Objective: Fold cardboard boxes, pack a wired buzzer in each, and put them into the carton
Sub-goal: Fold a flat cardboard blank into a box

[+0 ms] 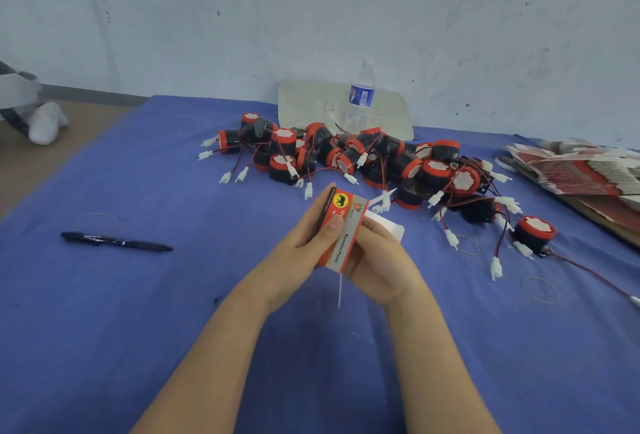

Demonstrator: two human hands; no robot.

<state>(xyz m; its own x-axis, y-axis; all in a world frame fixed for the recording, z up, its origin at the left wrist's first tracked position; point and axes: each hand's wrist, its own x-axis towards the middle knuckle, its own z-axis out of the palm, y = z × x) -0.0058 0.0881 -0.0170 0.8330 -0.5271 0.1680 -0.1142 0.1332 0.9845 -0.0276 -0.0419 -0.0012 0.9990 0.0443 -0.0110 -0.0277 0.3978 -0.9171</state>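
Note:
A red and grey cardboard box point(341, 226) with a yellow round logo is held on edge above the blue cloth, between both hands. My left hand point(308, 246) grips its left side with the thumb pressed on the printed face. My right hand point(377, 257) curls round its right side from behind. A white flap point(388, 226) sticks out behind my right fingers. A heap of black and red wired buzzers point(363, 156) with white plugs lies just beyond the hands. One buzzer point(533, 234) sits apart at the right. The carton is not in view.
A stack of flat red box blanks point(581, 174) lies at the right edge. A water bottle point(360, 98) stands before a pale board point(311, 104) against the wall. A black pen point(116, 241) lies at the left. Rubber bands point(540, 290) are scattered on the blue cloth point(138, 329).

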